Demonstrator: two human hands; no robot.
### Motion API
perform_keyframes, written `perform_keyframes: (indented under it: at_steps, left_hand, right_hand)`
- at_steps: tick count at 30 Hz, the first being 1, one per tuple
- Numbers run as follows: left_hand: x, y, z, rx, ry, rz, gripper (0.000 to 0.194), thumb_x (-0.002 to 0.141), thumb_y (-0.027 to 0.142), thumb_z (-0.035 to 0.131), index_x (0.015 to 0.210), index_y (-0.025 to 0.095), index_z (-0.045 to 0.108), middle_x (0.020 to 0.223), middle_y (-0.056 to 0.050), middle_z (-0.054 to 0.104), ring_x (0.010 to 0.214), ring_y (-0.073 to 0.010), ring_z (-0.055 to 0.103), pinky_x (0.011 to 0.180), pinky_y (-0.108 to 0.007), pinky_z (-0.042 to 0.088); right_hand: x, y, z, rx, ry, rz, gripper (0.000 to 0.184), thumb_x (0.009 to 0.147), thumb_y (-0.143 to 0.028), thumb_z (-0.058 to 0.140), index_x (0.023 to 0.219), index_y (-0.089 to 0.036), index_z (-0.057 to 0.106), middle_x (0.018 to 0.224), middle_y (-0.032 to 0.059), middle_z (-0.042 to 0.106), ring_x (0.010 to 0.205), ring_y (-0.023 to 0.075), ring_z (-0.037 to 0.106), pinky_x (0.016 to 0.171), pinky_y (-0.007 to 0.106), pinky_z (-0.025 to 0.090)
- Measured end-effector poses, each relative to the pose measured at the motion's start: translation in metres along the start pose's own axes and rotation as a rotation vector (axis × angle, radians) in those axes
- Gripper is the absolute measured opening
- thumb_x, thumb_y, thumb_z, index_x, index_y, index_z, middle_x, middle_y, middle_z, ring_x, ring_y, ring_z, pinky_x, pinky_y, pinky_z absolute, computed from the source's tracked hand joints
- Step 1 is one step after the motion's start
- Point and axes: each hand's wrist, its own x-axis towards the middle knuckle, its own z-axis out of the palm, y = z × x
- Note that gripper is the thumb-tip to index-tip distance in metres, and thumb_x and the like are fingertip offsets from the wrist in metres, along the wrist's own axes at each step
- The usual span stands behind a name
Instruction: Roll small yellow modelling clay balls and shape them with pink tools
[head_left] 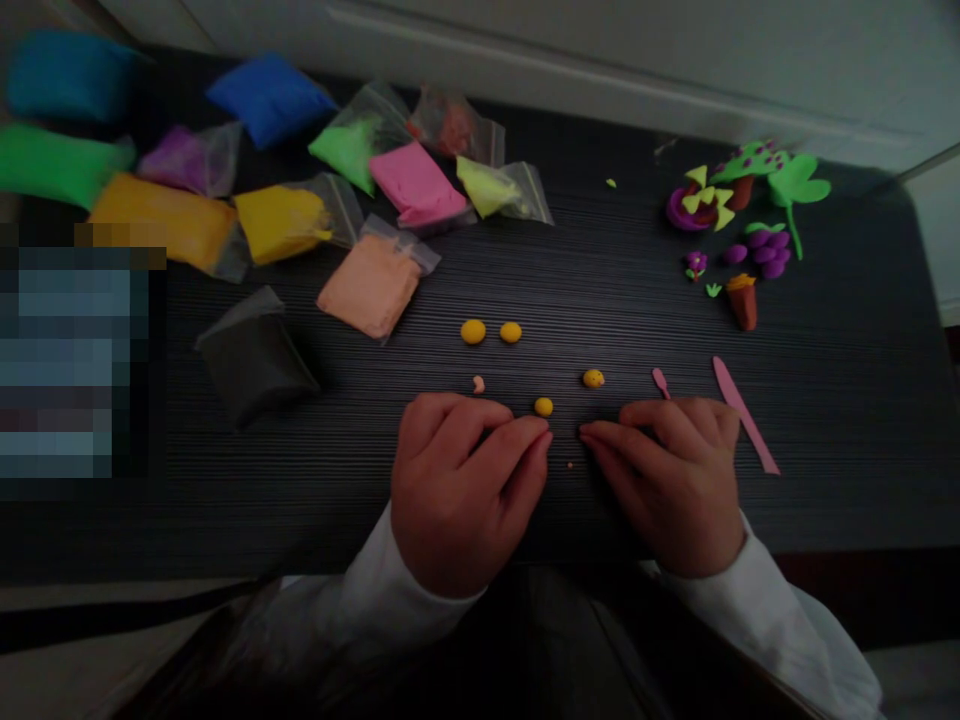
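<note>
My left hand [465, 490] is closed in a pinch, thumb and forefinger together, just below a small yellow clay ball [544, 407]. Whatever sits between those fingertips is hidden. To its right, my right hand [667, 480] also pinches, its fingertips low over the table; I cannot make out what they hold. Between the hands lies a tiny orange-pink clay bit [570, 465]. A speckled yellow clay piece [593, 379] with a pinkish tip rests above the right fingertips. Two larger yellow clay balls [473, 332] and a curled peach clay scrap [478, 384] lie farther up.
Bags of coloured clay, among them a peach bag [371, 285] and a black bag [255, 360], spread over the left. Finished clay shapes, including purple grapes [769, 250], stand at the right. A pink plastic knife [742, 410] and small pink tool [660, 380] lie by my right hand.
</note>
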Motion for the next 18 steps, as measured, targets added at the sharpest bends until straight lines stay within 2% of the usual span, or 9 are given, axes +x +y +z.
perform_keyframes:
  at_steps: [4, 9, 13, 18]
  left_hand:
    - [0.0, -0.001, 0.003, -0.003, 0.049, 0.021, 0.01, 0.068, 0.017, 0.067, 0.078, 0.019, 0.067, 0.068, -0.003, 0.061, 0.071, -0.0184, 0.052, 0.069, -0.034, 0.045]
    - [0.0, -0.001, 0.002, -0.02, 0.057, 0.036, 0.01, 0.067, 0.016, 0.067, 0.077, 0.016, 0.068, 0.068, -0.004, 0.062, 0.071, -0.0179, 0.052, 0.07, -0.034, 0.046]
    - [-0.002, -0.001, 0.001, -0.053, 0.076, 0.032, 0.01, 0.068, 0.014, 0.066, 0.078, 0.016, 0.068, 0.069, -0.003, 0.061, 0.071, -0.0169, 0.051, 0.071, -0.033, 0.046]
    - [-0.003, -0.001, 0.001, -0.136, 0.095, 0.03, 0.012, 0.068, 0.011, 0.066, 0.078, 0.016, 0.067, 0.069, -0.003, 0.061, 0.071, -0.0162, 0.051, 0.069, -0.033, 0.046]
  right_hand:
    - [0.0, -0.002, 0.003, -0.033, 0.015, -0.029, 0.008, 0.078, -0.028, 0.058, 0.082, -0.026, 0.065, 0.078, 0.001, 0.062, 0.078, 0.0185, 0.047, 0.076, 0.037, 0.03]
    - [0.0, -0.003, 0.008, -0.016, 0.016, -0.002, 0.007, 0.08, -0.024, 0.056, 0.081, -0.022, 0.063, 0.082, 0.0035, 0.058, 0.08, 0.0189, 0.047, 0.076, 0.037, 0.031]
    - [-0.004, -0.001, 0.004, 0.113, 0.081, 0.042, 0.006, 0.08, -0.018, 0.054, 0.082, -0.02, 0.059, 0.083, 0.0041, 0.053, 0.081, 0.0183, 0.047, 0.076, 0.037, 0.033]
    - [-0.012, 0.004, -0.006, 0.398, 0.239, 0.207, 0.011, 0.079, -0.014, 0.052, 0.087, -0.021, 0.056, 0.086, 0.0026, 0.047, 0.083, 0.0163, 0.047, 0.074, 0.033, 0.036]
